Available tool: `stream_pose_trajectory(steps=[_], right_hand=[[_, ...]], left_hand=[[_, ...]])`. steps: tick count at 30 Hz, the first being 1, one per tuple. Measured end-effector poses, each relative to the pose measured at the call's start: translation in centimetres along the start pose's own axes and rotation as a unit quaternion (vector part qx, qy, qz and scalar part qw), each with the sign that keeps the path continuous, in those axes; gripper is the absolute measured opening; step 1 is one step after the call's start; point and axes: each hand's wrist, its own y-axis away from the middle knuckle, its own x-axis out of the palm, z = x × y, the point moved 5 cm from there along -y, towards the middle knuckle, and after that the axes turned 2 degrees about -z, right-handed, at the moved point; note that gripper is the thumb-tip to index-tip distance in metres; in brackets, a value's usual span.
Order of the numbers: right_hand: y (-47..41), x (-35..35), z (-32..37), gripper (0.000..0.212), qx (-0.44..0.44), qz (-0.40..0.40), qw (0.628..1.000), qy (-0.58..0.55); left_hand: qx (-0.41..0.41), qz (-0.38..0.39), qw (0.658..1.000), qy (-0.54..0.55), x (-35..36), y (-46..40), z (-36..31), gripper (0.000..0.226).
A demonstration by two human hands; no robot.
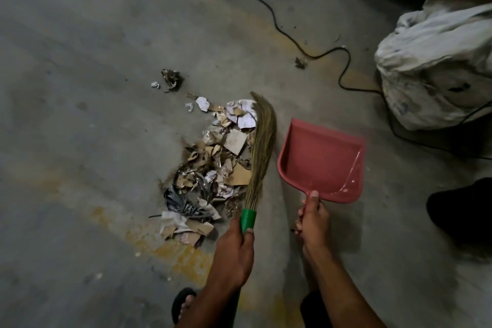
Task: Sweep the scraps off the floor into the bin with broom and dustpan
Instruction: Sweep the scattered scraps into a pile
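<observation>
My left hand (234, 250) is wrapped around the green handle of the broom (259, 157), thumb laid up along it, low and just right of the frame's centre. The straw bristles run upward from the green collar and curve at the tip, lying against the right edge of the scraps (213, 168). That heap of torn cardboard, crumpled paper and dark foil sits in the middle of the frame on the floor (80, 114), trailing to a few loose bits up and to the left, the farthest a dark crumpled lump with a small white wad beside it.

My right hand (311, 218) grips the handle of the pink dustpan (319, 160), thumb pressed on top where the handle meets the pan, fingers curled under. The pan sits just right of the bristles with its open mouth facing up and to the left; nothing lies in it. Whether its lip touches the floor I cannot tell.

At the right edge, upper half, stands a bulging whitish sack (436, 61). A black cable (290, 34) snakes from the top centre down to the sack's base and on to the right. My foot in a dark sandal (183, 303) shows at the bottom, left of my forearm. A dark shape sits at the right edge lower down; I cannot tell what it is.
</observation>
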Motion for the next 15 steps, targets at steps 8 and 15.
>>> stream_pose_trajectory(steps=[8, 15], right_hand=[[-8.5, -0.7, 2.8, 0.049, 0.012, 0.044, 0.999, 0.017], [-21.1, -6.9, 9.6, 0.049, -0.025, 0.061, 0.996, 0.057]], left_hand=[[0.020, -0.045, 0.998, -0.036, 6.0, -5.2, -4.0, 0.015], [0.026, -0.080, 0.996, -0.004, 17.2, -16.2, -15.8, 0.048]])
